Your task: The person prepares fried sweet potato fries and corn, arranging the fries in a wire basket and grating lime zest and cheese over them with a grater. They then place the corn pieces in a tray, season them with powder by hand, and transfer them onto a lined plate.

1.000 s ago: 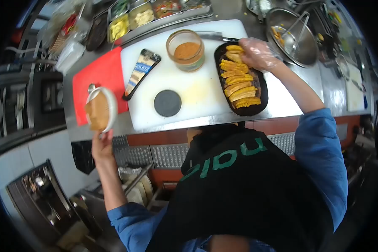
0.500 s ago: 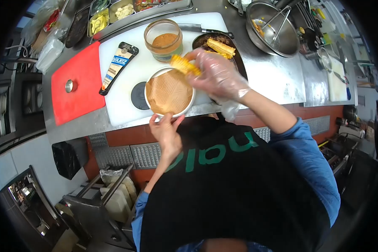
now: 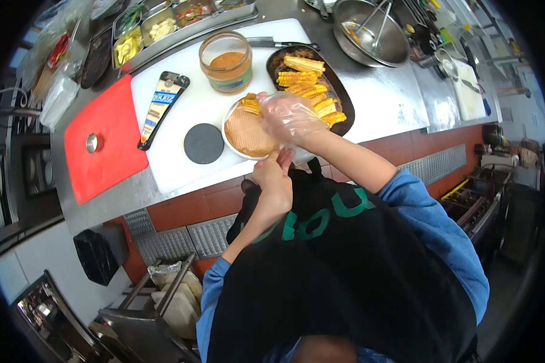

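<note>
My right hand point(image 3: 290, 120), in a clear plastic glove, is closed around a piece of corn point(image 3: 250, 104) at the upper edge of a white bowl point(image 3: 226, 134). Ribbed brown paper point(image 3: 248, 134) lines the bowl. With bare fingers, my left hand point(image 3: 274, 174) grips the bowl's near rim. Just right of the gloved hand, a dark oval dish point(image 3: 344, 91) holds several charred corn strips point(image 3: 303, 65). Part of the dish and the bowl's right side are hidden behind my right hand.
On the white cutting board point(image 3: 169, 154) are a black disc point(image 3: 203, 143), a labelled black-edged package point(image 3: 162, 109), a jar of orange-brown powder point(image 3: 227, 63) and a knife point(image 3: 284, 43). A small metal cup point(image 3: 94, 143) stands on the red board point(image 3: 106, 160). Behind are ingredient trays point(image 3: 191, 21) and a steel bowl point(image 3: 369, 36).
My right hand has lowered the corn piece to the paper-lined bowl. The bowl has shifted right, off the black disc and closer to the corn dish. The camera view has shifted too.
</note>
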{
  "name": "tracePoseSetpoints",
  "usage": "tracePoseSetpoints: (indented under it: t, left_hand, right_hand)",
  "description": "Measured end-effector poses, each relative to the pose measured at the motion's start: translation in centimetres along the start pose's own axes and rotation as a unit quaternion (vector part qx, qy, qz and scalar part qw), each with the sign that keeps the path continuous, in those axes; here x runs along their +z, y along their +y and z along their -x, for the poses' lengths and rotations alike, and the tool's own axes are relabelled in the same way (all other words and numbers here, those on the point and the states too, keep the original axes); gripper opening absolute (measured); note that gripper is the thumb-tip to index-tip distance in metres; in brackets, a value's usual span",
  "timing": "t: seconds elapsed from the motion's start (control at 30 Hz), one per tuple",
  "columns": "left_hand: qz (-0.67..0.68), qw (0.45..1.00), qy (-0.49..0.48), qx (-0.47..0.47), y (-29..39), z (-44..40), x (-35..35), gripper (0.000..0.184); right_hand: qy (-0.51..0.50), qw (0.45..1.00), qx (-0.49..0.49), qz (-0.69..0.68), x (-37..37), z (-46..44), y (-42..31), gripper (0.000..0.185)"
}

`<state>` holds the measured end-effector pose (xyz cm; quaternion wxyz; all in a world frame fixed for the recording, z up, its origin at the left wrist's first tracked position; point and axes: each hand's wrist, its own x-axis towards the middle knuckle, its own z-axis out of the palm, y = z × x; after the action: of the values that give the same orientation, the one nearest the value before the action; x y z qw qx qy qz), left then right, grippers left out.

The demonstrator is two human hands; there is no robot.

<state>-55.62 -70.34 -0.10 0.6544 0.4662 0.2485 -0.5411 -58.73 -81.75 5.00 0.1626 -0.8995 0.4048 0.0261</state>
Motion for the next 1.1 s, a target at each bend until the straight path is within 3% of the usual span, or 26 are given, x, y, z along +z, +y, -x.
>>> tracePoseSetpoints:
  t: [0.17, 0.23, 0.27, 0.3, 0.37, 0.4, 0.43, 0.5, 0.57, 0.67, 0.77, 0.83, 0.87, 0.9, 1.0, 1.03, 1.1]
  left_hand:
    - [-0.044, 0.997, -0.045, -0.047, -0.1, -1.7, -0.7, 0.025]
    - [-0.092, 0.988, -0.102, -0.076, 0.8, -1.3, -0.3, 0.038]
    - [-0.083, 0.985, -0.113, -0.098, 1.0, -1.2, -0.4, 0.042]
    - [-0.082, 0.986, -0.112, -0.098, 1.4, -0.8, -0.3, 0.042]
    - [-0.141, 0.974, -0.146, -0.105, 2.0, 0.3, -0.3, 0.044]
    - [-0.140, 0.974, -0.141, -0.105, 2.0, 0.5, -0.8, 0.044]
    - [-0.148, 0.975, -0.138, -0.097, 2.2, 0.5, -1.1, 0.043]
    - [-0.155, 0.976, -0.128, -0.086, 2.7, 0.6, -2.2, 0.043]
    - [-0.171, 0.982, -0.081, -0.024, 3.3, 0.3, -3.5, 0.039]
    - [-0.173, 0.983, -0.062, 0.027, 4.5, 0.5, -4.7, 0.032]
    - [-0.180, 0.979, -0.014, 0.093, 4.8, 1.0, -4.3, 0.032]
    - [-0.231, 0.933, 0.043, 0.274, 4.7, 0.6, -4.1, 0.034]
    - [-0.237, 0.920, 0.048, 0.308, 4.7, 0.5, -3.7, 0.039]
    - [-0.238, 0.920, 0.048, 0.307, 4.7, 0.5, -3.3, 0.039]
    - [-0.404, 0.828, 0.130, 0.367, 4.7, -0.9, -2.7, 0.048]
    - [-0.404, 0.828, 0.127, 0.366, 4.5, -1.5, -2.8, 0.048]
    - [-0.460, 0.768, 0.134, 0.425, 4.2, -2.1, -2.8, 0.049]
  right_hand:
    - [0.044, 0.998, -0.047, 0.026, -0.1, 0.5, 0.7, 0.028]
    - [0.095, 0.993, -0.067, -0.030, -2.4, 1.0, 1.4, 0.029]
    - [0.274, 0.953, -0.124, -0.029, -0.8, -0.3, 4.5, 0.027]
    - [0.212, 0.976, -0.048, 0.005, -1.7, -1.7, 7.0, 0.024]
    - [0.195, 0.977, 0.003, 0.091, -3.1, -4.3, 10.6, 0.021]
    - [0.132, 0.984, 0.001, 0.117, -2.6, -5.8, 12.5, 0.022]
    - [0.130, 0.985, -0.003, 0.113, -2.7, -6.6, 12.5, 0.022]
    - [-0.034, 0.989, 0.063, 0.130, -2.9, -7.7, 12.0, 0.020]
    - [-0.050, 0.988, 0.065, 0.132, -3.7, -7.8, 11.5, 0.023]
    - [0.062, 0.990, 0.035, 0.124, -5.4, -6.2, 11.6, 0.027]
    - [0.015, 0.997, -0.019, 0.079, -7.1, -2.1, 6.5, 0.029]
    - [0.043, 0.990, -0.131, 0.028, -4.6, 0.3, 3.3, 0.031]
    - [0.019, 0.989, -0.145, 0.034, -3.9, 0.9, 1.4, 0.030]
    - [-0.004, 0.986, -0.159, 0.038, -3.2, 1.1, -0.3, 0.030]
    - [-0.046, 0.986, -0.145, 0.069, 0.4, 0.1, -2.4, 0.031]
    - [-0.045, 0.986, -0.143, 0.070, 1.3, -0.1, -2.5, 0.031]
    - [0.012, 0.986, -0.151, 0.076, 2.2, -0.4, -2.3, 0.033]
